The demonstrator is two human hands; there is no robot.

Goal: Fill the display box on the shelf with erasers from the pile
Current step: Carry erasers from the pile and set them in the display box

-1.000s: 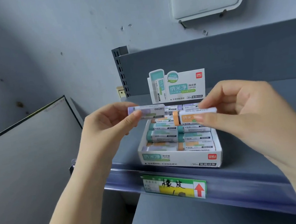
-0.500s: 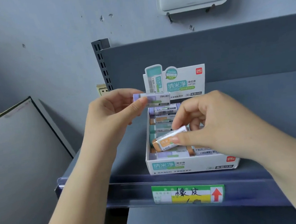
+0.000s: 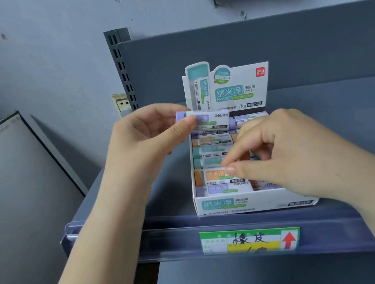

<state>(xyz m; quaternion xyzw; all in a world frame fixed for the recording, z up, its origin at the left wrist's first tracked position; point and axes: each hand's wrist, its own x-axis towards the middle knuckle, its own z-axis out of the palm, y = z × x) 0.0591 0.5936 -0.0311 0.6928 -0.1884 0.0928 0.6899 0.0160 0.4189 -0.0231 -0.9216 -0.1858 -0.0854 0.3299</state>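
The white display box (image 3: 257,201) stands on the grey shelf (image 3: 342,125), holding rows of sleeved erasers in purple, orange and green. My left hand (image 3: 149,141) pinches a purple eraser (image 3: 212,119) level above the box's back left corner. My right hand (image 3: 287,154) reaches into the box from the right. Its thumb and forefinger pinch the right end of an orange eraser (image 3: 213,175), which lies flat in the left column, second row from the front. The right column is mostly hidden under that hand. No pile of erasers is in view.
The box's printed header card (image 3: 234,86) stands upright at its back. A green and yellow price label (image 3: 250,239) sits on the shelf's front rail. A slotted upright post (image 3: 120,63) and a wall socket (image 3: 121,102) are at left, beside a leaning dark-framed board (image 3: 12,183). A lower shelf (image 3: 242,279) lies below.
My right hand has brought the orange eraser down from mid-air into the box's left column, where it now lies flat. My left hand has kept the purple eraser above the box.
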